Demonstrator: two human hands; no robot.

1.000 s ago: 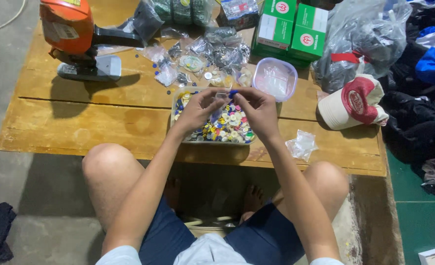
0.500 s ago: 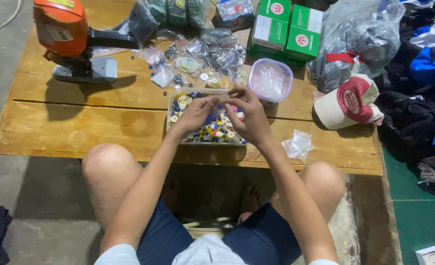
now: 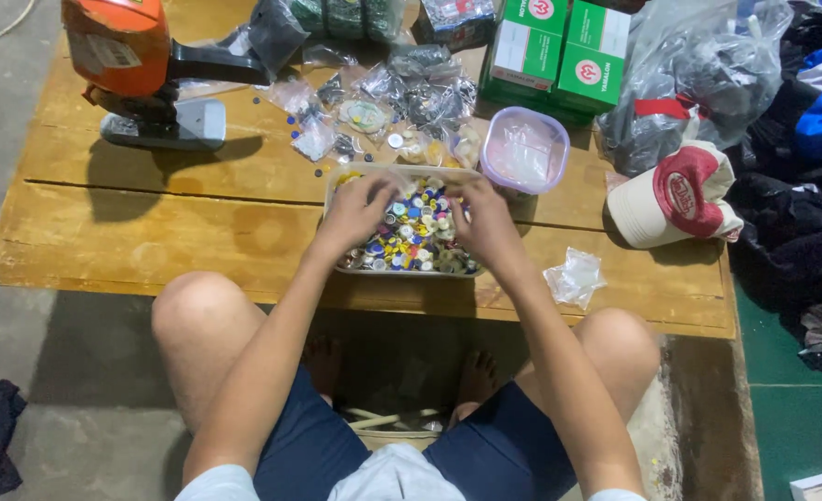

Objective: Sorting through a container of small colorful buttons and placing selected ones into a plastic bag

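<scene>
A shallow clear tray (image 3: 340, 188) full of small coloured buttons (image 3: 409, 239) sits near the front edge of a low wooden table (image 3: 169, 223). My left hand (image 3: 360, 209) rests over the tray's left part, fingers bent down into the buttons. Over the tray's right part lies my right hand (image 3: 485, 223), fingers curled among the buttons. Whether either hand pinches a button is hidden by the fingers.
Behind the tray lie several small clear bags (image 3: 401, 97) of parts and a round lilac-rimmed plastic tub (image 3: 525, 150). An orange machine (image 3: 123, 56) stands at the back left, green boxes (image 3: 569, 51) at the back, a red-and-white cap (image 3: 675, 195) and a crumpled bag (image 3: 573, 276) on the right.
Both hands were raised together above the tray, fingertips meeting over a small piece. They have since dropped apart into the buttons, left hand to the left, right hand to the right.
</scene>
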